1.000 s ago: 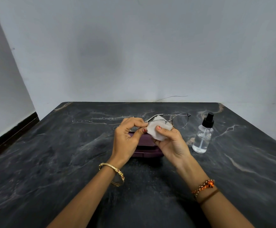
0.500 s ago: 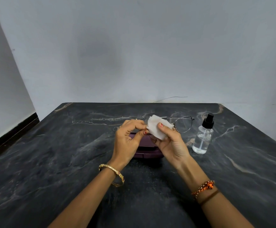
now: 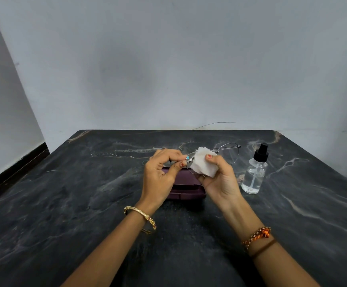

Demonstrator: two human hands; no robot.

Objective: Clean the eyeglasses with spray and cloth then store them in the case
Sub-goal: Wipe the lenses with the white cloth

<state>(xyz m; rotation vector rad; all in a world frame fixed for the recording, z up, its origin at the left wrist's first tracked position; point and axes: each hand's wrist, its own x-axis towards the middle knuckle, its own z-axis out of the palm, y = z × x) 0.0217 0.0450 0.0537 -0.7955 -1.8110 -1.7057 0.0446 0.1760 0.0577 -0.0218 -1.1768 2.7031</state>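
Since a second ago the white cloth (image 3: 204, 164) has slid along the lens under the right thumb, and the glasses (image 3: 227, 153) have tipped a little, their free lens now sitting slightly further right, toward the spray bottle (image 3: 254, 172).

Both hands hold the thin wire-framed glasses in the air above the table (image 3: 69, 204), over the far end of the case (image 3: 184, 188). One lens is folded inside the cloth; the other lens stands bare to the right of it, with a temple arm running along its top. The right hand (image 3: 220, 179) grasps the cloth, thumb pressed on its front and fingers curled behind, so the lens is pinched between the layers. The left hand (image 3: 161, 172) pinches the frame at the end nearest it, thumb and forefinger closed on the metal, just beside the cloth's left edge.

Below the hands lies the dark purple case, closed, flat on the table, partly hidden by both wrists. The clear spray bottle with a black nozzle stands upright to the right of the right hand, near it but apart, with liquid in its lower part.

A gold bangle (image 3: 141, 218) circles the left wrist; an orange beaded band (image 3: 257, 237) and a brown one sit on the right. The table is dark veined stone, set against a pale wall (image 3: 168, 59).
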